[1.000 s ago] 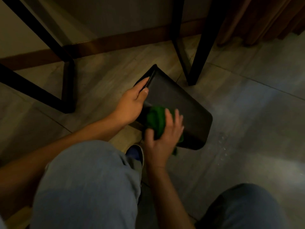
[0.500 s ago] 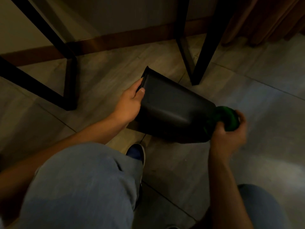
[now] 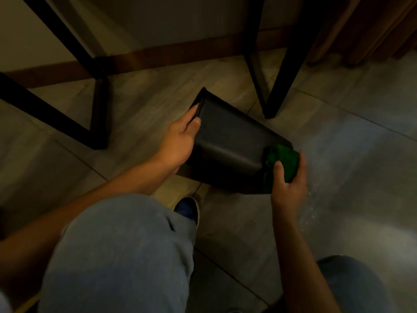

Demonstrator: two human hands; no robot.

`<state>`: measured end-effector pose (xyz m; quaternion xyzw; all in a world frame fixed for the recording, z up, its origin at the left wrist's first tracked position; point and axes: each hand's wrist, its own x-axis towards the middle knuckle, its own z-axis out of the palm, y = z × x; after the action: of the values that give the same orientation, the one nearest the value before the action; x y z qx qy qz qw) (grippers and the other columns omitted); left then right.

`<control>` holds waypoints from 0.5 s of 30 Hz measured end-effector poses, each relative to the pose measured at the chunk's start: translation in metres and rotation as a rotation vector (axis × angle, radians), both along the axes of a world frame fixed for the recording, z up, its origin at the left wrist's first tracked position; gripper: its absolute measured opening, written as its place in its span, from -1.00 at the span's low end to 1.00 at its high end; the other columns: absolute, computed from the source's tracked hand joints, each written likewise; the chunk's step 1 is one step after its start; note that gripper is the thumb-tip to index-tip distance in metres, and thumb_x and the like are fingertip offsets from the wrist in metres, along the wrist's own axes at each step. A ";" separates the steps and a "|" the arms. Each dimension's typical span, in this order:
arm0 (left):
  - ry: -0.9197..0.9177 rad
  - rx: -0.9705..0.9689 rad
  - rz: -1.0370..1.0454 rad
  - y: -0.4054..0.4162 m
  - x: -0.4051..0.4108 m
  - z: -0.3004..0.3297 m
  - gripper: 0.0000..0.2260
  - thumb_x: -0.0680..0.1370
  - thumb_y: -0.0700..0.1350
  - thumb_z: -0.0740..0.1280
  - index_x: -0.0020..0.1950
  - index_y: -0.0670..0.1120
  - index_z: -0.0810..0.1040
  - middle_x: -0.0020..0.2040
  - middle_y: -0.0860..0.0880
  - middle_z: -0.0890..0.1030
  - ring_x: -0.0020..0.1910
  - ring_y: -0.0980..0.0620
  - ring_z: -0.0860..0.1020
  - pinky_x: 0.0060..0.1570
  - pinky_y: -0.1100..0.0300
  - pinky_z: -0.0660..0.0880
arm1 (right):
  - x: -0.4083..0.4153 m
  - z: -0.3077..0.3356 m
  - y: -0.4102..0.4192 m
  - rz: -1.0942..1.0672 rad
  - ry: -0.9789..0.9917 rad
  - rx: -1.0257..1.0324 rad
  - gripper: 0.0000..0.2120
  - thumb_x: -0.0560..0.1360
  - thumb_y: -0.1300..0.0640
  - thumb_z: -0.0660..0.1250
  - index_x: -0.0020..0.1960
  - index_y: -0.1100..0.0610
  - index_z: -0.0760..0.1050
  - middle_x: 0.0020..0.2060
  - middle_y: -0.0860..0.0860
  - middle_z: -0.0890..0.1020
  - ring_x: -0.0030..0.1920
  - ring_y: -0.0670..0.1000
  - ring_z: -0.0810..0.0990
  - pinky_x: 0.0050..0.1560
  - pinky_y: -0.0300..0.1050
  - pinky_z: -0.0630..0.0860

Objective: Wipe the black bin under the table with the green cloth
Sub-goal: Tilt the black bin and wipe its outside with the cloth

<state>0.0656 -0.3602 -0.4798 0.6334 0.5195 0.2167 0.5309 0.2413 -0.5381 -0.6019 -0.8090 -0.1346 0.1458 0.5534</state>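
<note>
The black bin (image 3: 228, 143) lies tipped on its side on the tiled floor, its rim pointing far left and its base toward the right. My left hand (image 3: 180, 138) grips the rim, thumb on the outside wall and fingers over the edge. A bunched green cloth (image 3: 283, 159) sits against the bin's base end. My right hand (image 3: 288, 179) holds that cloth, thumb on its near side and fingers curled round behind it, pressing it to the bin's bottom corner.
Black table legs stand at the left (image 3: 99, 109) and just behind the bin at the right (image 3: 277, 86). A wooden skirting board (image 3: 169, 55) runs along the wall. My knees (image 3: 121, 251) and a blue shoe (image 3: 187, 208) fill the foreground. A curtain (image 3: 372, 30) hangs far right.
My right hand swept the cloth from the bin's near side wall rightward to its base end, then drew slightly back toward the bottom corner. The bin tipped further over; my left hand kept the rim.
</note>
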 end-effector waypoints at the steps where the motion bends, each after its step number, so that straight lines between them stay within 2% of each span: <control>1: -0.010 -0.022 0.026 -0.001 -0.001 -0.002 -0.60 0.75 -0.06 0.16 0.61 0.06 0.33 0.34 0.17 0.48 0.26 0.25 0.51 0.28 0.36 0.46 | -0.009 0.000 0.002 -0.043 -0.015 0.024 -0.33 0.54 -0.20 0.31 0.61 -0.14 0.26 0.54 -0.05 0.43 0.51 -0.02 0.43 0.51 0.22 0.41; 3: -0.035 -0.048 0.040 -0.004 0.002 -0.005 -0.61 0.75 -0.07 0.18 0.60 0.05 0.35 0.44 0.12 0.49 0.44 0.10 0.47 0.51 0.10 0.39 | -0.049 0.003 0.013 -0.095 -0.105 0.049 -0.35 0.55 -0.09 0.31 0.61 -0.14 0.24 0.58 0.04 0.38 0.60 0.06 0.32 0.57 0.33 0.26; 4: -0.038 -0.059 0.034 -0.005 0.004 -0.008 -0.61 0.75 -0.08 0.18 0.60 0.03 0.35 0.48 0.07 0.49 0.47 0.07 0.46 0.54 0.06 0.36 | -0.081 0.009 0.021 -0.055 -0.145 0.049 -0.36 0.56 -0.05 0.32 0.61 -0.18 0.22 0.61 0.06 0.34 0.64 0.09 0.24 0.61 0.36 0.15; 6: -0.042 -0.077 0.023 -0.005 0.009 -0.011 -0.60 0.75 -0.12 0.17 0.60 -0.03 0.35 0.54 0.01 0.45 0.53 0.05 0.41 0.58 0.08 0.29 | -0.141 0.023 0.043 0.149 -0.261 0.043 -0.38 0.56 -0.04 0.32 0.58 -0.19 0.22 0.63 0.09 0.30 0.68 0.12 0.12 0.66 0.30 -0.02; 8: -0.019 -0.084 0.046 -0.006 0.010 -0.012 -0.61 0.75 -0.13 0.16 0.60 -0.04 0.36 0.55 0.04 0.42 0.54 0.11 0.35 0.58 0.16 0.22 | -0.175 0.029 0.054 0.294 -0.356 0.018 -0.45 0.56 -0.05 0.32 0.52 -0.09 0.31 0.60 0.13 0.34 0.68 0.17 0.12 0.66 0.27 -0.03; 11: -0.028 -0.126 0.064 -0.006 0.005 -0.017 -0.63 0.75 -0.17 0.15 0.57 -0.05 0.39 0.38 0.10 0.55 0.42 0.14 0.49 0.47 0.25 0.35 | -0.148 0.020 0.044 0.302 -0.470 -0.010 -0.47 0.55 -0.09 0.34 0.48 0.00 0.37 0.56 0.16 0.41 0.66 0.21 0.18 0.65 0.27 -0.03; 13: -0.004 -0.116 0.030 -0.004 0.002 -0.022 -0.61 0.75 -0.17 0.15 0.59 -0.08 0.37 0.44 0.06 0.53 0.45 0.12 0.47 0.47 0.27 0.34 | -0.109 0.011 0.027 0.182 -0.446 -0.055 -0.44 0.51 -0.10 0.35 0.46 0.05 0.41 0.51 0.16 0.46 0.63 0.24 0.24 0.64 0.27 -0.01; 15: -0.010 -0.092 -0.002 -0.004 0.002 -0.021 -0.60 0.75 -0.16 0.14 0.61 -0.07 0.33 0.49 0.06 0.46 0.49 0.11 0.41 0.53 0.22 0.29 | -0.063 -0.001 0.013 -0.029 -0.326 -0.062 -0.43 0.47 -0.08 0.35 0.42 0.11 0.45 0.40 0.18 0.54 0.53 0.28 0.38 0.60 0.34 0.14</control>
<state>0.0673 -0.3639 -0.5005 0.6076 0.5256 0.1953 0.5625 0.1782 -0.5254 -0.6024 -0.8406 -0.2063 0.0088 0.5008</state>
